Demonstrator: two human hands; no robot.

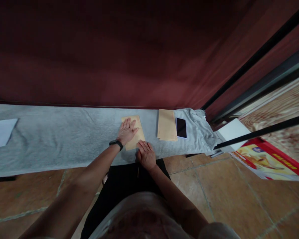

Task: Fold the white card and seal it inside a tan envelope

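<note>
A tan paper envelope (132,144) lies on the grey cloth of the narrow table in front of me. My left hand (128,131), with a dark band at the wrist, rests flat on its upper middle, fingers stretched and somewhat apart. At the envelope's lower right corner is my right hand (146,155), its fingers extended and touching the paper near the edge. Part of the envelope is hidden under both hands. To the right, a small stack of similar tan envelopes (167,125) lies beside a dark-screened phone (181,128).
White paper sheets (1,132) lie at the table's left end. The grey cloth (64,136) bunches up at the right end. Beyond it stand black metal bars (269,128) and a red and yellow box (269,159). A dark red curtain (114,76) hangs behind the table.
</note>
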